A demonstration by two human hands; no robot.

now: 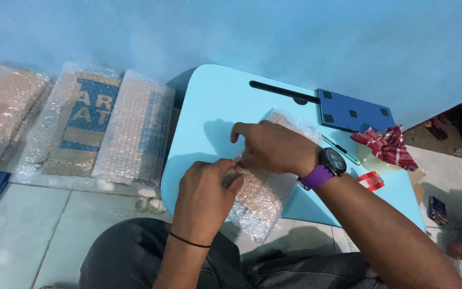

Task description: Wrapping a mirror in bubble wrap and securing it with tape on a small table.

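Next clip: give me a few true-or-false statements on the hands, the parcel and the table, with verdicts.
1. Both hands touch the bubble-wrapped parcel. True.
2. The right hand wears a watch with a purple strap. True.
3. The parcel lies on the floor tiles. False: it lies on the light blue table, overhanging its near edge.
4. The left hand holds scissors. False: its fingers pinch only the wrap.
5. A red checked cloth lies right of the table. True.

Home floor used as a packing spot. Tiled floor, blue wall, low lap table. Bubble-wrapped parcels stacked far left.
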